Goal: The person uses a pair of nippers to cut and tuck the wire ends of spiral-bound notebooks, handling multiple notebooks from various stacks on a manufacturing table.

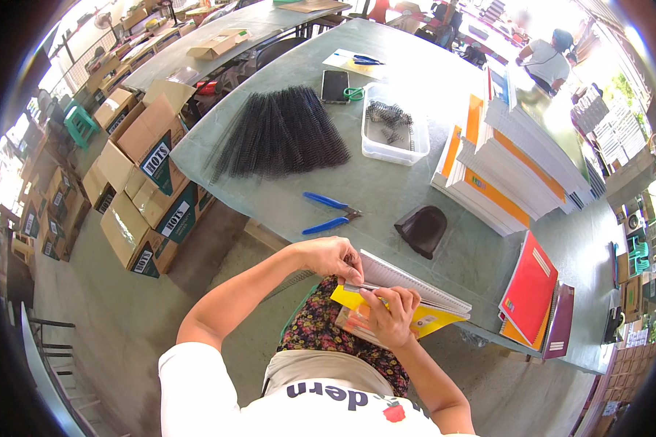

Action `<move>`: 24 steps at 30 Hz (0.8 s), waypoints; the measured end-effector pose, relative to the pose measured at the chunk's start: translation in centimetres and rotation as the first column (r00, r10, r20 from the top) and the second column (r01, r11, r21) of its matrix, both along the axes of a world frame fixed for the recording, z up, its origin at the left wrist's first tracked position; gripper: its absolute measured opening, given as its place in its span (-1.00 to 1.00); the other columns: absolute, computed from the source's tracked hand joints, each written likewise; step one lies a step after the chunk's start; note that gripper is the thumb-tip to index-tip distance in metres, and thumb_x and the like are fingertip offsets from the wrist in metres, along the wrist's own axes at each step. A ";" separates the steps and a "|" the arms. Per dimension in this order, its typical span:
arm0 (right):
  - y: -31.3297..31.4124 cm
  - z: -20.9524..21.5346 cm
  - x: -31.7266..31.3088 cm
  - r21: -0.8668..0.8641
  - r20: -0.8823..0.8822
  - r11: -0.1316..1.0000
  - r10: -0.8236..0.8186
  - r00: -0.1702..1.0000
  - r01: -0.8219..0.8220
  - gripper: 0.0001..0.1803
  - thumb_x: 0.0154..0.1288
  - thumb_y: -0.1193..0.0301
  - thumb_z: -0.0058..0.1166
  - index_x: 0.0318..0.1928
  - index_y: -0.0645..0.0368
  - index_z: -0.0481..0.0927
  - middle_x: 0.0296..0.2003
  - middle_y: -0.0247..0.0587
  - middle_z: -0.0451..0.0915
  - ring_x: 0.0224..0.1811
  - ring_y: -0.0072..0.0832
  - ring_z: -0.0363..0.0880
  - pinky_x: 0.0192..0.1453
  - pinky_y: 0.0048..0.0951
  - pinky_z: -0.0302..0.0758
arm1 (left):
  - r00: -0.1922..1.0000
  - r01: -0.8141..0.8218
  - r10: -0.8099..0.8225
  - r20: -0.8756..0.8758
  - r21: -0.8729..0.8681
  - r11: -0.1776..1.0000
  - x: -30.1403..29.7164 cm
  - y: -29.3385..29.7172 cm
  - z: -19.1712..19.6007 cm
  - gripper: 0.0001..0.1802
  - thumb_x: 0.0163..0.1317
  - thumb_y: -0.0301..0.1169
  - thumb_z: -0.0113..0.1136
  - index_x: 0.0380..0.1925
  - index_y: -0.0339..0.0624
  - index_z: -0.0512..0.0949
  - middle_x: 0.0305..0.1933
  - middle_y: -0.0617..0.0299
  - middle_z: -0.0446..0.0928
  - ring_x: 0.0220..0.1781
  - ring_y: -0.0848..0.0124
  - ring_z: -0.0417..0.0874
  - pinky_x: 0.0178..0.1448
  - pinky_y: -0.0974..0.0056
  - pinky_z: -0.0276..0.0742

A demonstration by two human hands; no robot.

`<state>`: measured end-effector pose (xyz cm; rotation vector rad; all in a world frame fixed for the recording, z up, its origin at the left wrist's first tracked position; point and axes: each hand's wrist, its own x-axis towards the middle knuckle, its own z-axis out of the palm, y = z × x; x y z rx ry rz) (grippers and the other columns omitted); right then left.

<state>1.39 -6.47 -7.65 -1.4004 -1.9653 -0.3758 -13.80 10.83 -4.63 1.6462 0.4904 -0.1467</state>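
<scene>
Evidently the binding step is in hand: low in the centre of the frame, a yellow-covered notebook (393, 302) rests on the person's lap. The left hand (335, 258) pinches its spiral edge with fingers closed narrow, while the right hand (390, 317) grips the cover, fingers curled over it. Next probably comes trimming the wire end, which calls for the blue-handled pliers (332, 213) on the table (386, 189) above.
</scene>
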 end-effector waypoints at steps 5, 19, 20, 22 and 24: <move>0.1 0.1 -0.2 -0.058 -0.006 0.997 -0.058 0.998 0.058 -0.52 -0.19 0.39 0.15 -0.10 -0.01 0.61 -0.28 -0.43 0.40 -0.20 -0.44 0.36 -0.07 -0.30 0.21 | 1.000 -0.002 0.002 -0.009 0.051 0.999 0.0 -0.1 0.1 -0.75 0.12 -0.28 0.28 -0.33 -0.24 0.64 -0.49 0.31 0.58 -0.50 0.56 0.51 -0.36 0.42 0.45; -0.5 0.2 -0.3 -0.048 -0.015 0.999 0.011 1.000 -0.012 -0.54 -0.14 0.44 0.14 -0.08 -0.01 0.61 -0.28 -0.43 0.41 -0.19 -0.43 0.37 -0.07 -0.31 0.24 | 0.999 -0.004 0.012 -0.049 0.152 0.988 -0.3 -0.2 0.5 -0.65 0.12 -0.07 0.24 -0.35 -0.13 0.66 -0.58 0.31 0.56 -0.59 0.58 0.45 -0.57 0.41 0.31; -0.5 0.2 -0.4 -0.051 -0.015 0.999 0.011 1.000 -0.012 -0.54 -0.14 0.44 0.14 -0.08 -0.01 0.61 -0.28 -0.43 0.41 -0.19 -0.43 0.37 -0.07 -0.31 0.24 | 1.000 0.009 -0.003 -0.030 0.206 0.978 -0.3 -0.1 0.1 -0.65 0.12 -0.07 0.24 -0.35 -0.13 0.66 -0.59 0.30 0.56 -0.60 0.58 0.45 -0.58 0.41 0.31; -0.3 0.2 -0.4 -0.112 -0.045 0.994 -0.013 0.999 0.008 -0.53 -0.13 0.46 0.11 -0.06 0.03 0.59 -0.27 -0.40 0.42 -0.18 -0.41 0.38 -0.09 -0.32 0.25 | 1.000 0.024 -0.022 -0.010 0.258 0.966 -0.2 -0.1 0.5 -0.65 0.12 -0.07 0.23 -0.35 -0.13 0.66 -0.60 0.30 0.56 -0.61 0.57 0.44 -0.58 0.40 0.30; -0.3 0.7 -0.4 -0.137 -0.032 0.990 -0.026 0.999 0.021 -0.54 -0.12 0.46 0.12 -0.07 0.04 0.59 -0.26 -0.39 0.42 -0.18 -0.40 0.39 -0.09 -0.31 0.26 | 0.996 -0.022 0.039 -0.085 0.196 0.980 0.0 -0.2 1.9 -0.64 0.12 -0.08 0.23 -0.34 -0.16 0.65 -0.60 0.27 0.57 -0.59 0.53 0.51 -0.54 0.39 0.36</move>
